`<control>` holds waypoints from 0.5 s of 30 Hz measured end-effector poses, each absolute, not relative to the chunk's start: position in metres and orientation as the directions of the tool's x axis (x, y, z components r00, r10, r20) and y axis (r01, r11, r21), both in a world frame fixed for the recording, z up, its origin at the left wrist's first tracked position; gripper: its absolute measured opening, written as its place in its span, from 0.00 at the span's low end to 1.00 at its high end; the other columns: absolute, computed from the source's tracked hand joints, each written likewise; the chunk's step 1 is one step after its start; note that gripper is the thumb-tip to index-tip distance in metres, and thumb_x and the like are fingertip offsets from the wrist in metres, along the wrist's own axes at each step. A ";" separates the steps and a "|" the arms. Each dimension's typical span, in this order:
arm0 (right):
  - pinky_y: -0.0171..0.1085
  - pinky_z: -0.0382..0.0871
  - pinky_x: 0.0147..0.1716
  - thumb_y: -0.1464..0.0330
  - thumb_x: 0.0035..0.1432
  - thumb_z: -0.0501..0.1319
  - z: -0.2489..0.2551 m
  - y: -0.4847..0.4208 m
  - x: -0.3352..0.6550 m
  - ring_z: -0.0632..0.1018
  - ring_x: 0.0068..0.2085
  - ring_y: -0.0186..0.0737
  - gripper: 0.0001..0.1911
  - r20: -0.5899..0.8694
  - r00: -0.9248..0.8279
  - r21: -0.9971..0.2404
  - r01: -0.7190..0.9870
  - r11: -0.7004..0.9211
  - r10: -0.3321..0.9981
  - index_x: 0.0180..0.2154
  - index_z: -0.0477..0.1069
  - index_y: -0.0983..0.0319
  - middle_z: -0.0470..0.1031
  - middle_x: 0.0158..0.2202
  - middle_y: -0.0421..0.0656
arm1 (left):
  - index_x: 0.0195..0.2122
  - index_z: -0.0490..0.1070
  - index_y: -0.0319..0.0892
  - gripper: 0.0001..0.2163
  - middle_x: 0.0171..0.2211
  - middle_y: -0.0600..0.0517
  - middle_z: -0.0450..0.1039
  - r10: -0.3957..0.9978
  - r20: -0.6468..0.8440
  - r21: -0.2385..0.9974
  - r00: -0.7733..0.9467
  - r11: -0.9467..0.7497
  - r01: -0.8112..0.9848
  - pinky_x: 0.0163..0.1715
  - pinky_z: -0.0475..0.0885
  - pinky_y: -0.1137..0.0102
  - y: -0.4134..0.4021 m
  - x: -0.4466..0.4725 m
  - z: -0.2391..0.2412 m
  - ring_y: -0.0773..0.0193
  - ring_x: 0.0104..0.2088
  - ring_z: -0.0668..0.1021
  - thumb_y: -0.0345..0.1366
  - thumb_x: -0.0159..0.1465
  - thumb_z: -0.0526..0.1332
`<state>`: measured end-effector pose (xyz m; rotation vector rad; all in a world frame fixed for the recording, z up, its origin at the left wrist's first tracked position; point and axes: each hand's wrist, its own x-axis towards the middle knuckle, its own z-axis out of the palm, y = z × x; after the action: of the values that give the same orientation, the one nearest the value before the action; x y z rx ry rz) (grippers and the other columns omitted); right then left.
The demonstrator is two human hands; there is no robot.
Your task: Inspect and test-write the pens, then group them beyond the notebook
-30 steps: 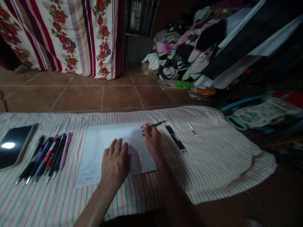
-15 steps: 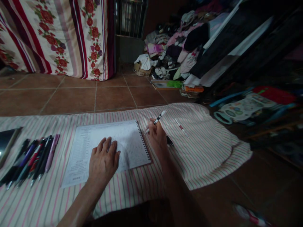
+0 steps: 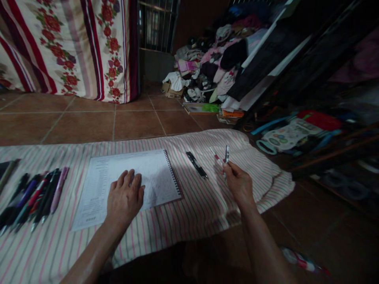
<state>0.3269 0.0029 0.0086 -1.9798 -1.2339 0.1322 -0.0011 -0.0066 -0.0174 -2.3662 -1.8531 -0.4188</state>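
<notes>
My left hand point(image 3: 124, 197) lies flat with its fingers apart on a spiral-bound notebook point(image 3: 156, 173) whose page is covered in print or writing. To the right, my right hand point(image 3: 239, 182) pinches a black-and-white pen point(image 3: 227, 153), held nearly upright over the striped cloth. Beside that pen, just left of my fingers, a white pen with a red band point(image 3: 215, 155) rests on the cloth. Between the notebook and my right hand lie dark pens point(image 3: 197, 165), close together.
Several pens point(image 3: 38, 197) are lined up on the striped cloth point(image 3: 166, 225) at the left, near a dark flat object point(image 3: 6, 173). Beyond the tiled floor point(image 3: 133, 122) hangs a flowered curtain point(image 3: 79, 47). A heap of clothes point(image 3: 207, 67) and a colourful toy point(image 3: 293, 132) sit at the right.
My right hand has moved right with the black-and-white pen, away from the notebook's spiral edge, uncovering the dark pens. My left hand stays on the page. The view has shifted slightly.
</notes>
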 end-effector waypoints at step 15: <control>0.38 0.64 0.33 0.65 0.54 0.52 -0.006 0.054 0.409 0.77 0.38 0.47 0.18 0.131 0.413 -0.132 0.908 -0.396 0.901 0.42 0.75 0.62 0.79 0.37 0.50 | 0.49 0.68 0.38 0.16 0.54 0.40 0.67 0.925 0.295 0.031 0.238 -0.258 0.966 0.44 0.66 0.56 -0.005 -0.002 -0.023 0.47 0.55 0.66 0.37 0.65 0.48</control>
<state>0.4088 0.0543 -0.0062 -2.4817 -1.6090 -0.0566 -0.0019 -0.0054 -0.0228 -2.3425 -1.8080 -0.3819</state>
